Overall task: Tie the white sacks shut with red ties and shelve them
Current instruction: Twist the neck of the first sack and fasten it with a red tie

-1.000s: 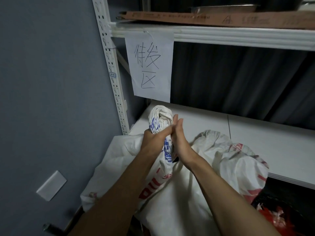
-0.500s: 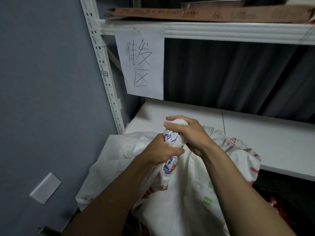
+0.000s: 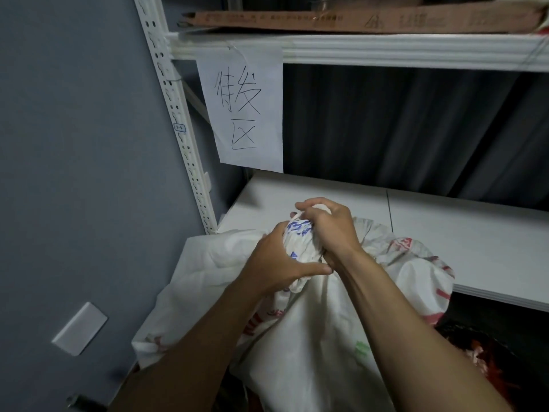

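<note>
A big white sack [image 3: 312,337] with red, blue and green print leans against the front of the lower white shelf [image 3: 463,242]. Its mouth is gathered into a twisted neck [image 3: 300,242] with blue lettering. My left hand [image 3: 276,266] grips the neck low down, thumb stretched across the front. My right hand [image 3: 329,224] is curled over the top of the bunched neck, pressing it down. No red tie shows between the fingers.
A paper sign [image 3: 240,108] with handwritten characters hangs from the upper shelf [image 3: 386,52], which carries a flat cardboard box [image 3: 356,20]. The perforated white upright [image 3: 175,114] stands against the grey wall at left. Red-printed material [image 3: 487,361] lies at lower right under the shelf.
The twisted neck stood upright between both hands a second ago; my right hand has since come over its top and folded it down, while my left hand slid lower on it.
</note>
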